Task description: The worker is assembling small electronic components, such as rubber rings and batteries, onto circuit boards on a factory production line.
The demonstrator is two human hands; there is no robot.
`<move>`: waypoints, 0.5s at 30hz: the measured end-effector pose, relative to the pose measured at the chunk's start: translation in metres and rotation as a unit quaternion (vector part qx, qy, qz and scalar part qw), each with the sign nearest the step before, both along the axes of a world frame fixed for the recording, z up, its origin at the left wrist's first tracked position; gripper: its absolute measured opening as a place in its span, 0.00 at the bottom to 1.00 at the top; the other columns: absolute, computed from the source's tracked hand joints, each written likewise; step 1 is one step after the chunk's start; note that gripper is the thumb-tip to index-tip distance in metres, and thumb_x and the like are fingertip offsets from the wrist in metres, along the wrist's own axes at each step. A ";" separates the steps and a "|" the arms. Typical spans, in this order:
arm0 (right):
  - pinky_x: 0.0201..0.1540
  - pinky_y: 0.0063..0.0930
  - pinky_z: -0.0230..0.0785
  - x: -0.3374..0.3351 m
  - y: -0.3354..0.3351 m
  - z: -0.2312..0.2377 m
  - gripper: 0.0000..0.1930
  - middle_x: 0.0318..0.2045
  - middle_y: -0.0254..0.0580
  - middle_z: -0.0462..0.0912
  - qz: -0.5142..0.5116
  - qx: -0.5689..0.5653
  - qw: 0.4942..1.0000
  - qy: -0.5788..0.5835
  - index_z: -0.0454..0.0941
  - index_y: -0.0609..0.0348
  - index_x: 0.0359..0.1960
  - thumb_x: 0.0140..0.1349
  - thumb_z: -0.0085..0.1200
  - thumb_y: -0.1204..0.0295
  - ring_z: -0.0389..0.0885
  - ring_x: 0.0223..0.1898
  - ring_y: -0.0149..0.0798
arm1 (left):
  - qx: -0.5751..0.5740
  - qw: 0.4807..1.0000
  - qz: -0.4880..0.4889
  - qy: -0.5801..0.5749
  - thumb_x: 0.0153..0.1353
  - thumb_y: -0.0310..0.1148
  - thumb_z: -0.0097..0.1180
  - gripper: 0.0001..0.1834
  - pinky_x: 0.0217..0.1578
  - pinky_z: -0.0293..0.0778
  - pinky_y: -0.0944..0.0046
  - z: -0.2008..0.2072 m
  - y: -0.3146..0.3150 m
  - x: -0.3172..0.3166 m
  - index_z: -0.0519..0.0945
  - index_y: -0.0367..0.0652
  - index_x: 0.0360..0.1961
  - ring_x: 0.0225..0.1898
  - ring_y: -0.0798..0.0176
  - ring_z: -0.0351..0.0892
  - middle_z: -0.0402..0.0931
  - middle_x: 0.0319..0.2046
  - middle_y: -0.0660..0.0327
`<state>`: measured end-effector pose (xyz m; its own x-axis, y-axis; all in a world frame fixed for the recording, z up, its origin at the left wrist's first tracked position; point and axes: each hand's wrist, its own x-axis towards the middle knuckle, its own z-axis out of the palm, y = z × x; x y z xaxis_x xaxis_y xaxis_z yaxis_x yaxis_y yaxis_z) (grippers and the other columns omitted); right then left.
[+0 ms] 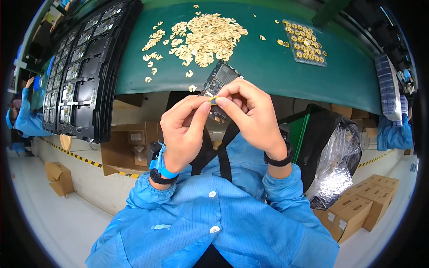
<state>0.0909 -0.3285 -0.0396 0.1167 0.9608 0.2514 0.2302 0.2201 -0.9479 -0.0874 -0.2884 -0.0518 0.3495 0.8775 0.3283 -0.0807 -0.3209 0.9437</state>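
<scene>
left hand (pixel 184 123) and right hand (pixel 255 111), fingertips nearly closed, pinch a small yellow-rimmed disc (pixel 214 101) over the circuit board (pixel 223 75) (seemingly jutting past the surface's (pixel 268 67) edge); a slipping pinch could drop it.

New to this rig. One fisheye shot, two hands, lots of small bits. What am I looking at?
No robot here: it's a person's bare hands, seen from the left of two head-worn cameras looking down. The wide lens bends straight edges.

The left hand and right hand pinch a small yellow-rimmed piece between them. Just beyond is a dark circuit board, overlapping the table's near edge in this view.

On the green table lie a loose pile of pale crescent-shaped bits and, at right, a clear tray of round yellow parts. Black trays are stacked at left.
</scene>
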 end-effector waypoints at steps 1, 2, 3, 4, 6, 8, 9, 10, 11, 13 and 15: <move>0.33 0.20 0.64 -0.001 0.001 -0.006 0.05 0.30 0.34 0.78 0.002 -0.006 0.999 0.050 0.81 0.65 0.39 0.67 0.62 0.76 0.72 0.30 0.23 | 0.023 1.000 -0.002 0.021 0.73 0.22 0.56 0.09 0.40 0.75 0.74 -0.002 0.001 0.000 0.84 0.29 0.49 0.39 0.74 0.80 0.84 0.39 0.60; 0.33 0.19 0.64 -0.001 0.001 -0.010 0.05 0.30 0.31 0.77 0.005 -0.014 0.995 0.100 0.80 0.65 0.40 0.69 0.61 0.76 0.71 0.30 0.21 | 0.022 1.000 -0.003 0.021 0.73 0.22 0.56 0.09 0.40 0.75 0.74 -0.003 0.000 0.000 0.84 0.29 0.49 0.39 0.74 0.80 0.84 0.39 0.60; 0.35 0.18 0.66 -0.002 0.001 -0.013 0.04 0.31 0.28 0.77 0.000 -0.026 0.986 0.162 0.79 0.66 0.41 0.72 0.57 0.76 0.72 0.33 0.19 | -0.041 0.999 0.004 0.007 0.73 0.23 0.56 0.12 0.43 0.77 0.72 -0.003 -0.003 0.001 0.83 0.29 0.53 0.41 0.73 0.80 0.84 0.43 0.58; 0.35 0.18 0.66 -0.003 -0.001 -0.012 0.04 0.31 0.28 0.77 0.000 -0.027 0.987 0.162 0.79 0.66 0.41 0.72 0.57 0.76 0.72 0.33 0.19 | -0.103 0.995 0.012 -0.007 0.74 0.25 0.56 0.15 0.46 0.79 0.71 -0.004 -0.005 0.002 0.82 0.30 0.57 0.43 0.71 0.81 0.84 0.46 0.56; 0.38 0.17 0.69 -0.001 -0.003 -0.007 0.04 0.33 0.29 0.78 -0.021 -0.040 0.979 0.201 0.78 0.65 0.41 0.73 0.56 0.77 0.75 0.35 0.19 | -0.139 0.989 -0.021 -0.050 0.75 0.24 0.52 0.20 0.50 0.82 0.67 -0.011 -0.001 0.000 0.75 0.29 0.66 0.47 0.69 0.83 0.84 0.49 0.53; 0.40 0.17 0.71 -0.001 -0.005 -0.003 0.04 0.34 0.30 0.79 -0.016 -0.042 0.981 0.187 0.79 0.67 0.41 0.72 0.57 0.78 0.77 0.36 0.20 | -0.187 0.977 -0.019 -0.106 0.75 0.22 0.50 0.24 0.51 0.83 0.66 -0.008 -0.001 0.002 0.69 0.27 0.69 0.51 0.66 0.84 0.82 0.52 0.51; 0.39 0.17 0.71 -0.003 -0.005 -0.001 0.04 0.33 0.31 0.79 -0.005 -0.035 0.985 0.169 0.79 0.67 0.40 0.72 0.58 0.78 0.77 0.35 0.20 | -0.207 0.970 -0.028 -0.124 0.75 0.21 0.49 0.25 0.52 0.83 0.65 -0.009 -0.001 0.002 0.66 0.27 0.71 0.53 0.63 0.83 0.81 0.55 0.49; 0.37 0.18 0.71 -0.004 -0.007 0.000 0.04 0.32 0.31 0.79 0.007 -0.027 0.988 0.151 0.80 0.68 0.39 0.71 0.58 0.79 0.77 0.35 0.20 | -0.207 0.970 -0.026 -0.123 0.75 0.21 0.49 0.25 0.52 0.83 0.65 -0.010 0.000 0.001 0.66 0.27 0.71 0.53 0.63 0.83 0.81 0.55 0.49; 0.37 0.18 0.71 -0.006 -0.008 0.002 0.04 0.32 0.31 0.79 0.008 -0.027 0.988 0.151 0.80 0.68 0.39 0.71 0.58 0.79 0.77 0.35 0.20 | -0.227 0.964 -0.042 -0.133 0.75 0.21 0.49 0.25 0.53 0.83 0.64 -0.011 0.001 0.000 0.66 0.27 0.71 0.54 0.63 0.83 0.81 0.56 0.49; 0.33 0.20 0.69 -0.011 -0.009 0.006 0.03 0.29 0.33 0.78 -0.027 -0.045 0.995 0.082 0.80 0.69 0.37 0.68 0.61 0.80 0.77 0.30 0.22 | -0.256 0.951 -0.071 -0.155 0.74 0.21 0.49 0.24 0.55 0.83 0.62 -0.010 0.003 -0.002 0.68 0.26 0.69 0.56 0.59 0.83 0.80 0.58 0.46; 0.31 0.22 0.68 -0.014 -0.009 0.007 0.03 0.28 0.36 0.77 -0.037 -0.042 0.997 0.044 0.80 0.69 0.36 0.66 0.61 0.80 0.76 0.28 0.25 | -0.261 0.947 -0.081 -0.167 0.75 0.21 0.49 0.23 0.57 0.83 0.61 -0.010 0.003 -0.003 0.68 0.26 0.69 0.57 0.58 0.83 0.80 0.58 0.45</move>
<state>0.0774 -0.3375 -0.0329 0.2059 0.9661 0.1555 0.1574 0.1241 -0.9797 -0.0906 -0.2850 -0.0617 0.4467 0.8945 -0.0207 -0.4107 0.2255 0.8834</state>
